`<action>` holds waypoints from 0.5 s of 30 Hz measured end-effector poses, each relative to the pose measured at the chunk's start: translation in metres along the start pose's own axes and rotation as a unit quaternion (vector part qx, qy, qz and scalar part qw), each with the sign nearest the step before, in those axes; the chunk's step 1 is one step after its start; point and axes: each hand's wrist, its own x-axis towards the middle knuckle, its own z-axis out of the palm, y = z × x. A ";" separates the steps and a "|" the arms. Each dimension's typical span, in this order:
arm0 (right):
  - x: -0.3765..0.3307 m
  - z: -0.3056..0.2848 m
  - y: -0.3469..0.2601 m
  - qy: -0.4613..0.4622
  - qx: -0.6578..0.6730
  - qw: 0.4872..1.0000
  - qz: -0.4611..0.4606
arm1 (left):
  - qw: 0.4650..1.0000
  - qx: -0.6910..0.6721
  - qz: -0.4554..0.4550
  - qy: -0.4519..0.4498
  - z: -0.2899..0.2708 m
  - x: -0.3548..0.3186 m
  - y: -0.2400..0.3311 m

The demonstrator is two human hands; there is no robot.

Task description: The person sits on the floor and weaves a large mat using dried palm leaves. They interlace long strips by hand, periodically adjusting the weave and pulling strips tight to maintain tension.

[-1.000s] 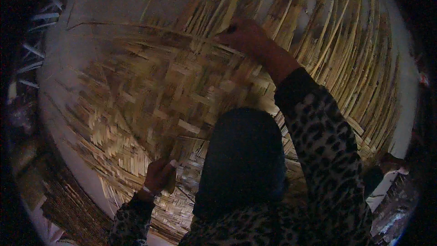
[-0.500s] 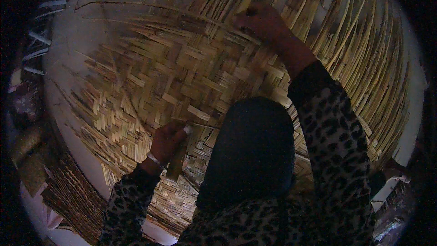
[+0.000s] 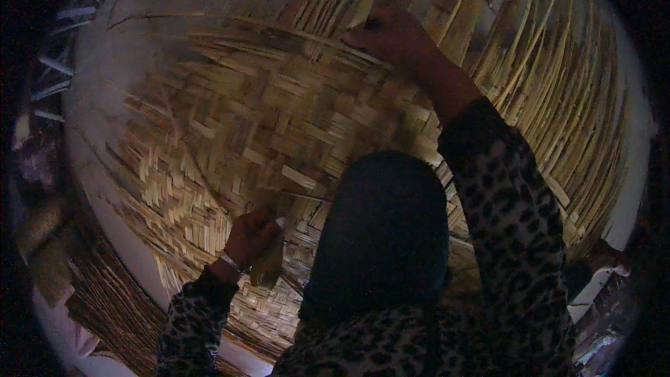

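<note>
A large mat woven from flat bamboo strips [image 3: 279,132] spreads across the view, its loose strip ends fanning out at the far and right sides. My right hand [image 3: 391,38] is closed at the mat's far edge, fingertips pinched on a long thin bamboo strip [image 3: 244,22] running crosswise over the upright strips. Lower left, my left hand [image 3: 250,239] is closed above the woven part. From it hangs a flat, wooden-looking piece [image 3: 267,269], rounded at its lower end; its exact kind is unclear. White wrapping shows on that hand's thumb. Both sleeves are leopard-patterned.
A dark cloth-covered shape [image 3: 384,230] hides the lower middle of the mat. Bundled brown strips [image 3: 115,307] lie at the lower left. Pale crossed bars [image 3: 59,66] stand at the far left. Part of another person's hand or foot [image 3: 607,257] seems to show at the right edge.
My left hand has moved down and slightly left with the flat piece. My right hand has shifted a little left along the far edge, still pinching. The view has shifted slightly.
</note>
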 end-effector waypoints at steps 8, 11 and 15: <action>0.005 -0.003 -0.004 -0.002 0.145 0.987 0.063 | 0.995 -0.069 -0.057 0.044 0.003 0.022 0.023; 0.001 -0.026 -0.007 -0.117 0.307 0.944 0.037 | 0.997 -0.016 0.042 0.063 0.002 0.028 0.020; -0.001 -0.017 -0.005 -0.063 0.242 0.967 0.046 | 0.997 -0.045 -0.045 0.052 0.003 0.024 0.010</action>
